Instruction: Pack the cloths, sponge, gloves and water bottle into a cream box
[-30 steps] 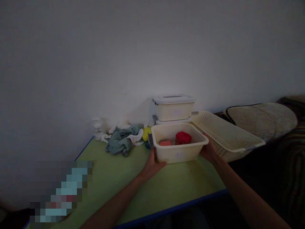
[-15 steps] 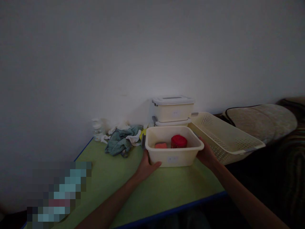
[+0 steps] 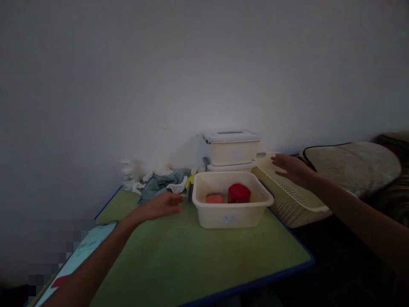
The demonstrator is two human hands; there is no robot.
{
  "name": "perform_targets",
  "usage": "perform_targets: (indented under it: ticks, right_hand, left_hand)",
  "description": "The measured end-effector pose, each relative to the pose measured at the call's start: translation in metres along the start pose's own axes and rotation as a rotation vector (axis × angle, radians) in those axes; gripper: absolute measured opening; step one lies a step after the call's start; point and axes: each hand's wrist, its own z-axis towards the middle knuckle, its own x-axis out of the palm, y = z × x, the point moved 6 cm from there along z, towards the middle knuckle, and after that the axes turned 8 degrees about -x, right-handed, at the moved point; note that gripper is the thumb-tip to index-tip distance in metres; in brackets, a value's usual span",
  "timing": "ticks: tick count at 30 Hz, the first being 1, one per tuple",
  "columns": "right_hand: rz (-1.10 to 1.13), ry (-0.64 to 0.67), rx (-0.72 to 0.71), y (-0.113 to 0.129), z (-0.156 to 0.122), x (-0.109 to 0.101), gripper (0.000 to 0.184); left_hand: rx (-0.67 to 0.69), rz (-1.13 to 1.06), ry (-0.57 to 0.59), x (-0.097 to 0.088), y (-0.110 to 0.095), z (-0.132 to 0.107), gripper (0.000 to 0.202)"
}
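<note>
Cream tub (image 3: pixel 228 218) sitting on the green worktop (image 3: pixel 179 256)

So the tub's upright near the worktop's right edge, open at the top, with a red round thing (image 3: pixel 239 194) and a pinkish block (image 3: pixel 214 199) inside. Left hand (image 3: pixel 162 205) is just off its left side, fingers loosely stretched out, gripping nothing. Right hand (image 3: pixel 293 169) is spread and free too, overlapping the perforated basket (image 3: pixel 289 211) in view; can't tell how far above. Lidded boxes (image 3: pixel 231 153) are stacked behind the tub, and a cloth heap (image 3: pixel 159 181) lies left.
</note>
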Motion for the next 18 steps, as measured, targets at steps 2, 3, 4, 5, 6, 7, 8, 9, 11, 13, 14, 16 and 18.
perform_targets:
  ticks: [2,3,4,5,6,7,8,9,11,13,14,16,18]
  right_hand:
    - [-0.037,-0.033,-0.028,0.018,0.015,-0.005,0.006]
    - [-0.053,-0.042,-0.038,0.026,0.021,-0.005,0.006]
    - [-0.066,-0.052,-0.045,0.033,0.028,-0.005,0.008]
    - [-0.078,-0.065,-0.053,0.039,0.034,-0.004,0.011]
    - [-0.087,-0.076,-0.061,0.045,0.04,-0.003,0.013]
    - [-0.094,-0.089,-0.069,0.049,0.046,-0.001,0.016]
    - [-0.102,-0.099,-0.078,0.052,0.051,0.001,0.017]
    - [-0.109,-0.107,-0.086,0.054,0.057,0.004,0.018]
    - [-0.127,-0.114,-0.105,0.056,0.069,0.01,0.02]
    - [-0.144,-0.117,-0.125,0.054,0.08,0.017,0.022]
    - [-0.151,-0.118,-0.136,0.053,0.086,0.02,0.024]
    - [-0.159,-0.114,-0.16,0.049,0.095,0.025,0.028]
    - [-0.164,-0.103,-0.187,0.044,0.102,0.03,0.031]
  left_hand:
    - [-0.035,-0.027,-0.029,-0.021,-0.01,0.013,0.051]
    - [-0.029,-0.05,-0.077,-0.032,-0.018,0.021,0.059]
    - [-0.011,-0.072,-0.139,-0.041,-0.027,0.029,0.068]
    - [0.013,-0.09,-0.207,-0.05,-0.036,0.038,0.076]
    - [0.035,-0.089,-0.26,-0.056,-0.046,0.048,0.084]
    - [0.049,-0.08,-0.306,-0.06,-0.055,0.057,0.089]
    - [0.069,-0.061,-0.346,-0.063,-0.065,0.068,0.094]
    - [0.093,-0.043,-0.372,-0.065,-0.074,0.078,0.098]
    - [0.145,-0.021,-0.389,-0.064,-0.091,0.1,0.105]
    - [0.191,-0.029,-0.372,-0.061,-0.105,0.121,0.107]
    - [0.213,-0.044,-0.36,-0.06,-0.111,0.131,0.105]
    - [0.25,-0.093,-0.337,-0.055,-0.119,0.147,0.099]
    - [0.266,-0.147,-0.332,-0.051,-0.123,0.161,0.089]
